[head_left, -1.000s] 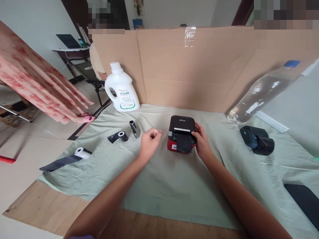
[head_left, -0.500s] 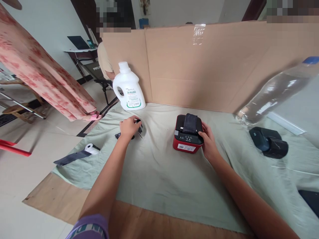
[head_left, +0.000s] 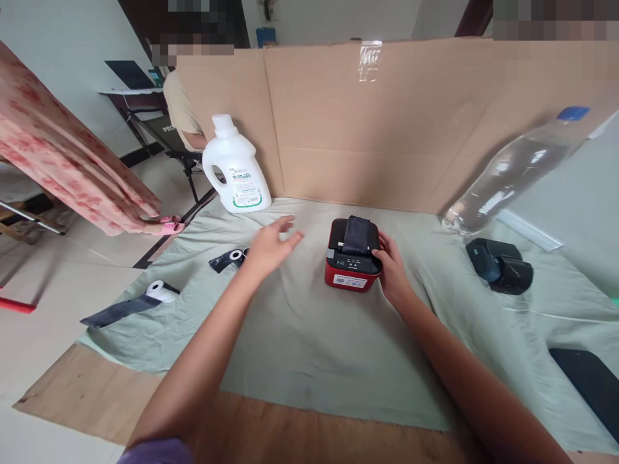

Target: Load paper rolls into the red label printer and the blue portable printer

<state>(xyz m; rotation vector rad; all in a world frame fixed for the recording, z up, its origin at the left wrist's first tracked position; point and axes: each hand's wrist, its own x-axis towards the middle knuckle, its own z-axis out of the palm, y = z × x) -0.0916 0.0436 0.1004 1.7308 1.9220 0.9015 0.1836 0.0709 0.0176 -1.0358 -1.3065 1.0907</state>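
My left hand (head_left: 273, 247) is in the air over the green cloth, its fingers apart and nothing in them. Beside its wrist lies a small black-and-white paper roll (head_left: 235, 255), partly hidden by the hand. My right hand (head_left: 393, 267) is wrapped round the right side of a red and black printer (head_left: 351, 278), thumb on the top edge. A dark strip of paper (head_left: 356, 234) lies over the printer's top. Farther left, another white roll (head_left: 162, 291) rests on the cloth with its dark strip unrolled.
A white detergent bottle (head_left: 245, 183) stands at the back left before a cardboard wall (head_left: 338, 116). To the right are a leaning clear bottle (head_left: 512, 174), a black device (head_left: 500, 265) and a dark flat object (head_left: 587, 383). A person sits behind at the left.
My left hand has let go of the small roll and moved right toward the printer, its fingers now spread. The whole view has shifted slightly; my right hand stays on the printer.
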